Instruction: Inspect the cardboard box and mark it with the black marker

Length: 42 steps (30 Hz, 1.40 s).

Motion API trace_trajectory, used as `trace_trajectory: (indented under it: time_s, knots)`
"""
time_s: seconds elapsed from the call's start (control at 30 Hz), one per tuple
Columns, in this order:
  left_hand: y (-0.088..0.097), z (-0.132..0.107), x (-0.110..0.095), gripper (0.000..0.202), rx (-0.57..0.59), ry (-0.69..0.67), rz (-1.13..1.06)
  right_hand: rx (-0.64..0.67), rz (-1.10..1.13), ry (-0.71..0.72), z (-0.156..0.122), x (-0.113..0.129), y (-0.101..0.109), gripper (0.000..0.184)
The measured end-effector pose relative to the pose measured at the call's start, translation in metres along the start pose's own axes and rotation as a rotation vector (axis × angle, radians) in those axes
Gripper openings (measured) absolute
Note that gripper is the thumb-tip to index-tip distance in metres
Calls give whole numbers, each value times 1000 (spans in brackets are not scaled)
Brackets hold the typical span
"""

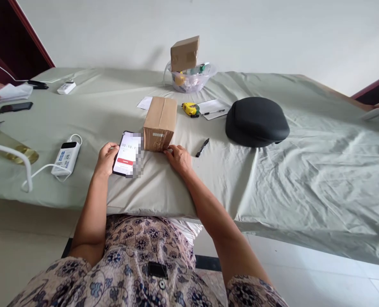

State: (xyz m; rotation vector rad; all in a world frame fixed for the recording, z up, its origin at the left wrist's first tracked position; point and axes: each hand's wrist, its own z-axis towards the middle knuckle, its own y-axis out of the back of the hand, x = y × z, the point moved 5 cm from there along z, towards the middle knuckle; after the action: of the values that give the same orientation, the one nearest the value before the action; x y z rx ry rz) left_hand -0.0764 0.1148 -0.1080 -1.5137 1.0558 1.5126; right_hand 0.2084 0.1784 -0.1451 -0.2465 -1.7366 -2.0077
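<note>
Nearest the body, at lower centre of the frame, the left hand (105,158) grips a smartphone (127,153) by its left edge. The fingers are curled round it, and the timer screen faces up just above the sheet-covered counter (304,170). Just right of it, the right hand (179,158) lies palm down on the sheet, fingers loosely spread and closed on nothing, their tips touching the near lower corner of the cardboard box (160,123). That box lies at frame centre, taped shut, its short end toward the person. It looks stiff-walled and probably light, with smooth tape that may slip a little. A hold across the two long side faces seems surest, since the corners would crush first, and the soft sheet would likely drag if the box is slid. Left of the phone sits a white power bank (66,157) with a looped cable. Right of the box a black marker (202,147) lies loose, close enough to be knocked. Farther right is a black domed case (256,121). Behind the box lie a paper slip (144,102), a yellow tape measure (190,109) and a notepad (213,108) with a pen. At upper centre a clear plastic bowl (192,79) carries a second cardboard box (185,53). Other people's hands show at the far left and right edges.
</note>
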Motion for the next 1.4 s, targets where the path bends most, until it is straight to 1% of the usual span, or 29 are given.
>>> trace_trajectory:
  time_s: [0.07,0.13,0.23,0.27,0.3,0.33,0.37,0.4,0.47,0.5,0.53,0.6,0.67,0.73,0.83,0.9,0.97,1.07,1.2,1.4]
  knots:
    - [0,-2,-7,37,-5,-61,-123,15,30,13,0,-1,-1,32]
    - [-4,-6,-15,45,10,-121,-215,12,104,16,0,-5,0,35]
    - [-19,-17,-23,49,60,-197,-286,-26,295,27,-1,-14,10,33]
    - [-27,-21,-25,49,76,-218,-299,-16,383,49,-3,-15,15,33]
    - [-34,-25,-25,49,89,-235,-308,33,486,84,-5,-15,19,35]
    - [-42,-29,-25,48,99,-248,-315,126,600,122,-8,-13,22,40]
    - [-50,-33,-24,47,106,-259,-320,262,721,150,-11,-9,24,46]
    - [-58,-37,-23,46,111,-268,-324,434,824,173,-17,-2,23,53]
    - [-71,-43,-19,45,111,-286,-330,743,942,208,-31,14,20,65]
    - [-76,-45,-17,44,108,-294,-329,855,958,221,-38,22,18,67]
    - [-79,-46,-16,43,103,-304,-325,924,958,232,-44,29,14,64]
    - [-83,-47,-13,41,86,-323,-309,992,914,252,-52,41,6,47]
    - [-83,-46,-12,39,61,-337,-295,967,918,263,-55,50,-1,40]
    - [-80,-43,-12,37,29,-343,-285,900,980,262,-54,55,-3,41]
    - [-77,-40,-12,37,-13,-341,-268,816,1063,238,-51,55,-6,46]
    - [-76,-39,-11,37,-27,-337,-263,791,1076,225,-50,53,-9,41]
    - [-77,-38,-9,36,-30,-332,-274,785,1066,229,-50,51,-13,35]
    - [-78,-36,-5,36,-37,-320,-296,789,1030,230,-49,50,-17,31]
    - [-78,-34,0,37,-44,-300,-293,802,1000,206,-48,49,-18,31]
    - [-73,-33,2,36,-54,-292,-337,816,1014,185,-48,48,-15,32]
